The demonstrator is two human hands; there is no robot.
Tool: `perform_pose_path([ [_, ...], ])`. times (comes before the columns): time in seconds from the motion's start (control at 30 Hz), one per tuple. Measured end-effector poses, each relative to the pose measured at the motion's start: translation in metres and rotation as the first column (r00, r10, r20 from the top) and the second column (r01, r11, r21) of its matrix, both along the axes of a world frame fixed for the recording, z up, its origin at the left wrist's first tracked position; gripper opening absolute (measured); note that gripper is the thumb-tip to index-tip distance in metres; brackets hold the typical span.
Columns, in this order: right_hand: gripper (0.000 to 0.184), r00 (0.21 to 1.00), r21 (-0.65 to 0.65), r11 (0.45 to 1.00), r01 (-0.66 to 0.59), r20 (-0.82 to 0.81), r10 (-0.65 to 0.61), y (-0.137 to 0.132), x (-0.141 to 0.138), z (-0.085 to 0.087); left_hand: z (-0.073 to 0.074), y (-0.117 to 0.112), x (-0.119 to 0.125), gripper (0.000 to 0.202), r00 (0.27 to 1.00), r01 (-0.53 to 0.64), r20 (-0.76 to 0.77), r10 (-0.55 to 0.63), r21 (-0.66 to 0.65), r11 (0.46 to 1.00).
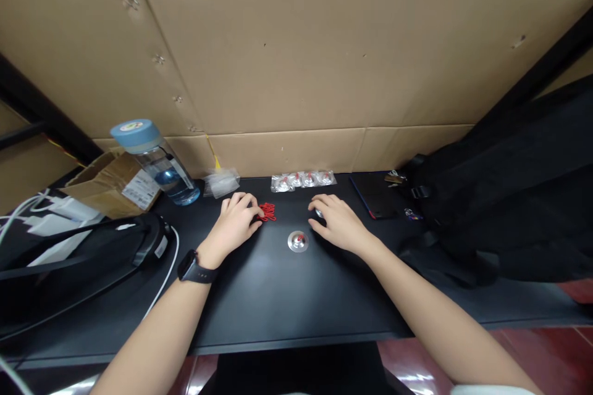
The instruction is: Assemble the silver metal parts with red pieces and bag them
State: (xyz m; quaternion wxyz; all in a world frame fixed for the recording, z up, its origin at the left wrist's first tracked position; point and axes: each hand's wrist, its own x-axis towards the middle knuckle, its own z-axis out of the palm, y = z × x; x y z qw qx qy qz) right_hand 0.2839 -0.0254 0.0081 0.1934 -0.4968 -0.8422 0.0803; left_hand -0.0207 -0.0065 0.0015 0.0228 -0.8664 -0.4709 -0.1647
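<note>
In the head view, I see the person's left hand (237,220), a black watch (196,267) on its wrist, palm down at a little pile of red cords (269,212) on the black table (273,302). Its fingers are bent and loosely spread, the tips against the pile; I can't tell whether they pinch a cord.

Across from it, the right hand (337,220) curves its fingers and thumb around a silvery piece (319,213), mostly hidden, so I can't tell how firmly it is held. Between the hands, nearer the person, a round metal disc (297,242) with a red bit at its middle lies on the table.

Four clear packets (304,181) sit in a row beyond, near the cardboard wall (287,62). A water bottle (169,176) stands off to the left.
</note>
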Motion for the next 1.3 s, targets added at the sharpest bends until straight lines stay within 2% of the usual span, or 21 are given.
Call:
perform_pose_path([
  [0.07, 0.029, 0.992, 0.014, 0.995, 0.101, 0.079, -0.102, 0.006, 0.007, -0.006, -0.001, 0.001, 0.0, 0.006, 1.0, -0.003, 0.008, 0.003, -0.022, 1.0],
  [0.17, 0.022, 0.987, -0.024, 0.99, 0.14, 0.086, -0.138, 0.015, 0.015, -0.014, -0.001, 0.0, 0.002, 0.002, 1.0, -0.005, 0.03, 0.006, -0.051, 0.999],
  [0.33, 0.013, 0.995, -0.026, 0.996, 0.08, -0.062, -0.081, 0.024, 0.022, -0.021, 0.005, -0.004, 0.012, 0.015, 0.993, 0.038, 0.112, -0.029, -0.086, 0.996],
  [0.5, 0.009, 0.974, -0.012, 1.0, 0.021, -0.225, -0.023, 0.022, 0.018, -0.013, 0.007, -0.013, 0.03, 0.014, 0.959, 0.059, 0.28, -0.041, -0.056, 0.997],
  [0.73, 0.022, 0.803, 0.049, 0.973, -0.224, -0.556, 0.213, -0.004, -0.014, 0.004, 0.016, -0.027, 0.044, 0.011, 0.92, 0.108, 0.379, -0.101, 0.001, 0.994],
  [0.87, 0.025, 0.717, 0.117, 0.971, -0.207, -0.658, 0.232, -0.018, -0.032, 0.001, 0.021, -0.032, 0.049, 0.01, 0.883, 0.072, 0.468, -0.038, -0.056, 0.996],
  [0.97, 0.025, 0.701, 0.156, 0.972, -0.174, -0.674, 0.234, -0.023, -0.039, -0.002, 0.019, -0.035, 0.053, 0.008, 0.835, 0.082, 0.551, 0.001, -0.127, 0.989],
  [1.1, 0.025, 0.695, 0.203, 0.964, -0.171, -0.668, 0.264, -0.023, -0.041, -0.005, 0.014, -0.038, 0.058, 0.008, 0.783, 0.152, 0.621, -0.025, -0.152, 0.977],
  [1.2, 0.026, 0.676, 0.192, 0.964, -0.183, -0.688, 0.265, -0.022, -0.041, -0.007, 0.013, -0.04, 0.06, 0.008, 0.779, 0.15, 0.627, -0.031, -0.139, 0.979],
  [1.3, 0.027, 0.666, 0.139, 0.974, -0.179, -0.711, 0.224, -0.022, -0.042, -0.007, 0.013, -0.042, 0.061, 0.008, 0.814, 0.124, 0.58, -0.032, -0.12, 0.985],
])
